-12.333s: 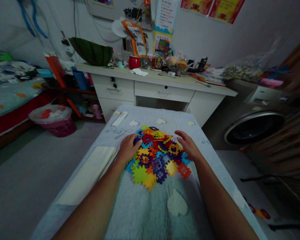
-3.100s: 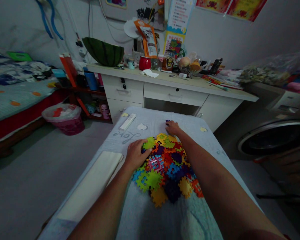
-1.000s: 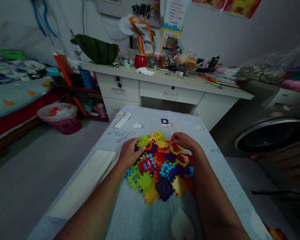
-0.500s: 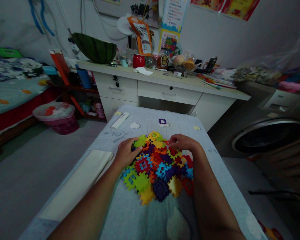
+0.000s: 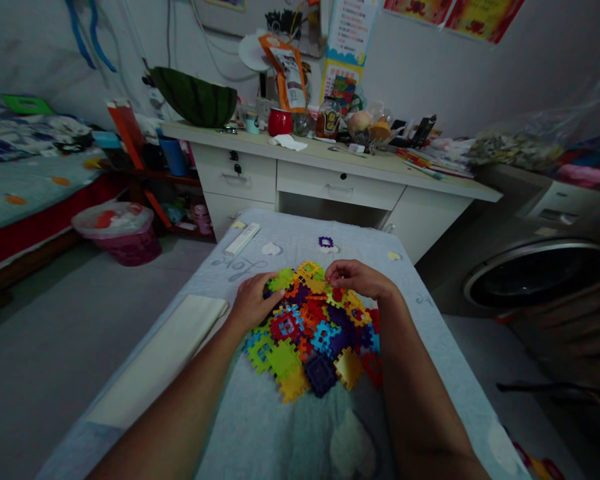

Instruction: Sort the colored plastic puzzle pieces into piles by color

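Note:
A heap of bright plastic interlocking tiles [image 5: 313, 330] lies on a table covered with pale blue cloth [image 5: 280, 433]. My left hand [image 5: 253, 301] rests on the heap's left edge, fingers curled over a green tile and a dark one. My right hand [image 5: 357, 279] sits on the heap's far right side with its fingers pinched together on tiles at the top; which tile they grip is hidden. One purple tile [image 5: 325, 242] lies alone on the cloth beyond the heap.
A folded cream cloth [image 5: 165, 357] lies at the table's left edge and a white remote [image 5: 243, 239] near its far left corner. Behind stand a cluttered white desk [image 5: 330, 177], a washing machine [image 5: 535, 267] at right, and a pink bin [image 5: 117, 230] and a bed at left.
My right hand went out and left a purple tile beyond the heap, then came back to the heap's top and closed its fingers there. My left hand stayed on the heap's left edge.

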Demonstrator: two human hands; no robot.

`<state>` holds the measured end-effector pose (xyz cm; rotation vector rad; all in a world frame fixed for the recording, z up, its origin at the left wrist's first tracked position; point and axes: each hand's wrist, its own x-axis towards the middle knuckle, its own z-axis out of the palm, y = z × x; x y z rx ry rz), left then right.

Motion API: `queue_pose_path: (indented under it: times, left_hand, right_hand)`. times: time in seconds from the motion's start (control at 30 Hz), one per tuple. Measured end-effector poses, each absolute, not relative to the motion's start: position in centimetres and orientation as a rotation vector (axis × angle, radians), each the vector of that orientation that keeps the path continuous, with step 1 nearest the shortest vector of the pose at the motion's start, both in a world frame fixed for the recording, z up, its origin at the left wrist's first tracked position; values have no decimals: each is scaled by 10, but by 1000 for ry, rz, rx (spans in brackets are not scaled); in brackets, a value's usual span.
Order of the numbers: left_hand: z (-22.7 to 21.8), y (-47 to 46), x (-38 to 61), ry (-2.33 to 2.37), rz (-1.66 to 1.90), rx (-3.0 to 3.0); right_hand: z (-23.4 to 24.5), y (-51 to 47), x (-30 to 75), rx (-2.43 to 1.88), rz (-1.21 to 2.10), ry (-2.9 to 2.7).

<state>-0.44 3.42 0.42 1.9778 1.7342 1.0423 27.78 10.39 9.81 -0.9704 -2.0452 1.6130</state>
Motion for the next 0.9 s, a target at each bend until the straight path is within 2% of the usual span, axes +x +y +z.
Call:
queue_pose_path:
  times: [0.47, 0.7, 0.9]
  left_hand:
    - [7, 34, -4, 1741, 1010, 1988]
    - [4, 35, -4, 1728, 1029, 1998]
    - [5, 34, -4, 1741, 1036, 1975]
  right_hand:
    - [105, 96, 266, -839, 1724, -1977]
    - [112, 91, 262, -843, 1546, -1820]
    - [104, 109, 280, -1047, 1182, -1432]
